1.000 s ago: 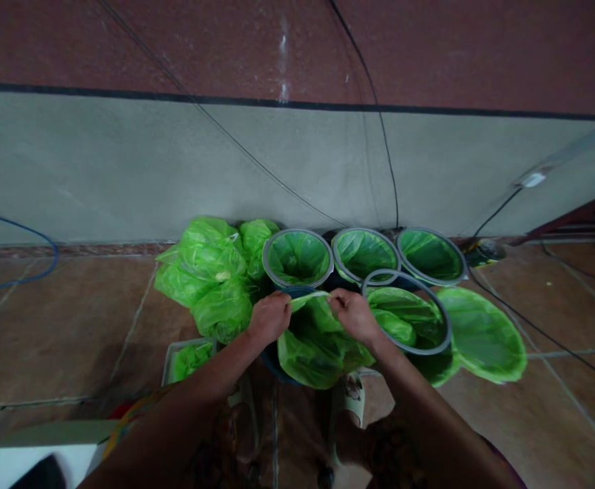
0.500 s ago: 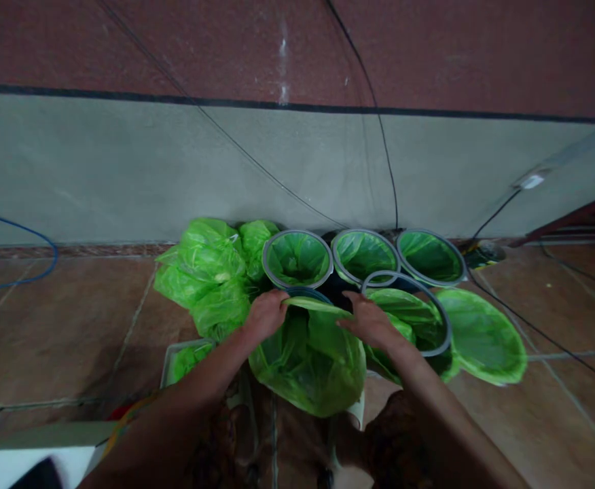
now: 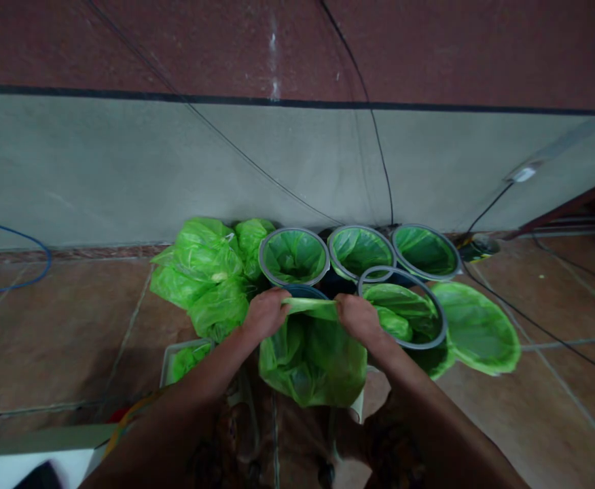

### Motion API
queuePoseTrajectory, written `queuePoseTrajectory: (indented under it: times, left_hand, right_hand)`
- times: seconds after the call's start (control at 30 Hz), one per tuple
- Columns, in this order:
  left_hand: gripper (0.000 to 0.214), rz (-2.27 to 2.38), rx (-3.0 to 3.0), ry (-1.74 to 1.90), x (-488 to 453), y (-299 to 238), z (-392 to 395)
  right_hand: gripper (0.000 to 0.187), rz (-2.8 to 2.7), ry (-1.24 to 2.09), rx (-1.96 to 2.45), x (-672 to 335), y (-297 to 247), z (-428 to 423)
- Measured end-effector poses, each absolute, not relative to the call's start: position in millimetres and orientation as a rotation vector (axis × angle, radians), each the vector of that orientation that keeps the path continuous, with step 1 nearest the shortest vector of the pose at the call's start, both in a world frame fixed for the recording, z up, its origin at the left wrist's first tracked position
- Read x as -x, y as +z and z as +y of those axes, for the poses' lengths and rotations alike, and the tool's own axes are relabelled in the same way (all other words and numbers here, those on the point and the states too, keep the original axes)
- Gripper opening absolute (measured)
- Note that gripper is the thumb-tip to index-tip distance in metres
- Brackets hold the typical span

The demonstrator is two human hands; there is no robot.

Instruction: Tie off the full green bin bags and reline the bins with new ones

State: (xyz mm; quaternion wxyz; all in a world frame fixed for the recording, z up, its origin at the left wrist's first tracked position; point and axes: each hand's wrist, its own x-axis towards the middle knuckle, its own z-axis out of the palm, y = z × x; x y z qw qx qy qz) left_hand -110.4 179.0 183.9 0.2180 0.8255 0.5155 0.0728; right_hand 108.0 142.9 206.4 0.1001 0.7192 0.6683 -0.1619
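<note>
A translucent green plastic bag [image 3: 312,370] hangs in front of me, its far rim stretched between my two hands. My left hand [image 3: 267,314] is closed on the left end of that rim, and my right hand [image 3: 357,318] grips the right end. Just behind the rim shows the bluish edge of a bin [image 3: 305,292], mostly hidden by the bag and my hands. Beside my right hand, a loose grey ring [image 3: 443,316] lies tilted over another green-lined bin [image 3: 399,299].
Three grey-rimmed bins with green liners stand along the wall: left [image 3: 294,256], middle [image 3: 361,251], right [image 3: 424,251]. Filled green bags [image 3: 203,255] are heaped at left, near a white tray [image 3: 166,367]. An open green bag [image 3: 475,329] lies right. A black cable [image 3: 542,333] crosses the floor.
My right hand has closed around the bag's rim, which is now pulled into a narrower, straighter band. The view has shifted slightly.
</note>
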Motion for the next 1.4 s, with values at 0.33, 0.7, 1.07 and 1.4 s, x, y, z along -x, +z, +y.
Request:
queuePoseTrajectory:
  times: [0.33,0.7,1.07,1.4]
  left_hand:
    - [0.024,1.288,-2.253,0.277,101.4,185.0,175.7]
    - [0.022,1.323,-2.347,0.273,103.6,176.7,175.8]
    - [0.025,1.312,-2.301,0.333,104.4,172.1,177.0]
    - [0.015,1.376,-2.085,0.04,144.8,176.8,195.6]
  right_hand:
    - [0.036,2.354,-0.696,-2.052,-93.1,199.4,142.7]
    - [0.041,2.396,-0.684,-2.139,-100.4,194.4,143.4]
    - [0.029,2.343,-0.585,-2.326,-97.5,195.9,143.4]
    - [0.026,2.041,-0.512,-2.437,-135.3,195.6,154.0]
